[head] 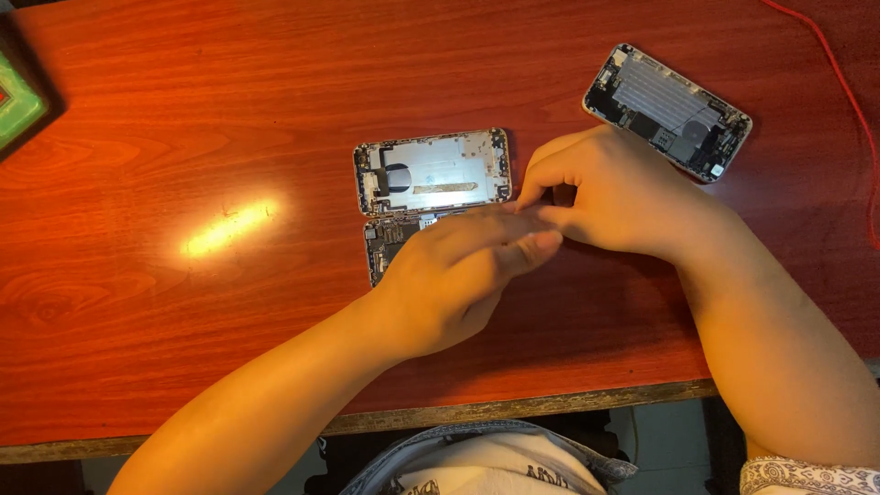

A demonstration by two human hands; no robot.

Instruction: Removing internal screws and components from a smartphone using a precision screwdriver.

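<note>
Hands meet at the middle of the frame over a reddish wooden table (183, 137). The left hand (449, 280) comes in from the lower left, its forearm crossing the table's near edge, and lies palm down on an opened phone part (390, 243), a dark circuit-covered piece of which only the left end shows beyond the knuckles. Its fingers (513, 257) are stretched forward and held close together, pressing flat rather than curled; whether they pinch anything underneath cannot be told. The right hand (614, 197) enters from the lower right and sits just right of centre, its fingers (541, 174) bent inward so that the tips meet the tips of the left hand. Something small may be between them, but it is hidden.

Just above the left hand, touching the covered part along its long edge, lies a silver phone shell (431, 170), open side up, with a dark round patch near its left end and a strip of tape across its middle. A second opened phone (666, 112) lies tilted in the upper right of the frame, apart from the hands, its metal shielding and small components exposed. A red cord (848, 96) runs down the far right edge. A green object (16, 101) juts in at the upper left edge.
</note>
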